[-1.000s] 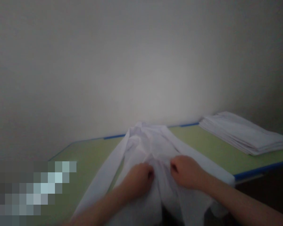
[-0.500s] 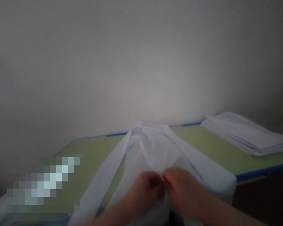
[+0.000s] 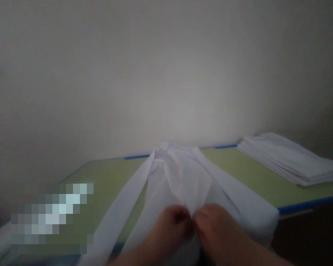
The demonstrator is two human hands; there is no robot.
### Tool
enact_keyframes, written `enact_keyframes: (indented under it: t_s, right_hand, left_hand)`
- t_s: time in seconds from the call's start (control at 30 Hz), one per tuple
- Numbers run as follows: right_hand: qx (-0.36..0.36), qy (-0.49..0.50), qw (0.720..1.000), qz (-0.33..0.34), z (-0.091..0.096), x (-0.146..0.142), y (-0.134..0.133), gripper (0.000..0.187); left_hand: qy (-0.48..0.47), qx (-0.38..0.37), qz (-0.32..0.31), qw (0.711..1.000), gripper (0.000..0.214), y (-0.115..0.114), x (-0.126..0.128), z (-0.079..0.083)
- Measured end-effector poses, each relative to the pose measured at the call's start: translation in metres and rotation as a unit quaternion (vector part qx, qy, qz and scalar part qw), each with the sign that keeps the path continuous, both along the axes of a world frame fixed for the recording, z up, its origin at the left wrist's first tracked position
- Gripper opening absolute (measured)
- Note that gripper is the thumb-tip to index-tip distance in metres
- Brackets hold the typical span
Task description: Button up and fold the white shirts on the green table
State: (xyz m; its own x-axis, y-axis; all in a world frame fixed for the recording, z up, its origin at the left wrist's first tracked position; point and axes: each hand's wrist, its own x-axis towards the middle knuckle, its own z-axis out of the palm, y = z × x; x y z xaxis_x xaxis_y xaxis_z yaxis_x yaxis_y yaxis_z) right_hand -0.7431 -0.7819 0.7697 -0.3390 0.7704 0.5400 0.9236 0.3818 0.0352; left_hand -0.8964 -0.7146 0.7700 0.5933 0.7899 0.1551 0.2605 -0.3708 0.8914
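A white long-sleeved garment (image 3: 194, 177), which looks like a coat or shirt, lies spread on a green table (image 3: 100, 184), its collar end toward the wall. One sleeve runs down on the left, the other hangs over the front edge on the right. My left hand (image 3: 174, 225) is closed on the front of the cloth near the middle. Beside it, almost touching, my right hand (image 3: 216, 225) pinches the same cloth. The fingertips are partly hidden, so any small fastener between them cannot be made out.
On the right of the table sits a stack of folded white cloth (image 3: 294, 159). Blue edging (image 3: 310, 203) runs along the table's rim. A plain grey wall (image 3: 155, 74) stands behind. At the left, a patch is pixelated, with some white material below it.
Both hands have shifted slightly down and toward me, still gripping the cloth close together. The garment and the folded stack stay in place.
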Motion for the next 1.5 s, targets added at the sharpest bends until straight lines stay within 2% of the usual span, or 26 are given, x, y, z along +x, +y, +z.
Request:
enact_keyframes:
  t_s: [0.17,0.33,0.47,0.73,0.9,0.97,1.13,1.33,1.5]
  right_hand:
    - [0.004,-0.026,0.999,0.023,-0.001,-0.004,-0.004,0.013]
    - [-0.067,0.054,0.995,0.059,0.015,-0.002,-0.017,0.012]
    - [-0.102,0.109,0.988,0.050,0.016,0.004,-0.013,0.019]
    - [-0.047,0.120,0.991,0.023,-0.005,0.003,-0.001,0.014]
    - [-0.028,0.138,0.990,0.012,-0.007,-0.001,-0.003,0.013]
    - [-0.049,0.175,0.983,0.011,-0.005,-0.003,-0.004,0.014]
    - [-0.129,0.296,0.946,-0.029,0.001,-0.004,-0.005,0.016]
    - [-0.133,0.306,0.942,-0.036,0.000,-0.005,0.000,0.012]
    - [-0.150,0.333,0.931,-0.020,0.002,-0.005,0.003,0.011]
  left_hand:
    - [0.008,-0.010,0.011,1.000,0.010,0.005,-0.001,-0.002]
    - [-0.003,-0.016,0.009,1.000,0.011,0.007,-0.004,-0.004]
    - [-0.016,-0.006,0.006,1.000,0.009,0.006,-0.005,-0.006]
    - [-0.021,-0.051,-0.018,0.998,0.007,0.009,-0.007,-0.007]
    - [-0.046,-0.057,-0.004,0.997,0.014,0.009,-0.007,-0.009]
    - [-0.051,-0.052,0.007,0.997,0.014,0.009,-0.006,-0.010]
    - [-0.041,-0.002,0.009,0.999,0.006,0.005,-0.006,-0.011]
    - [0.002,0.051,0.006,0.999,0.002,0.002,-0.007,-0.008]
    - [-0.039,0.024,-0.008,0.999,0.015,0.006,-0.006,-0.010]
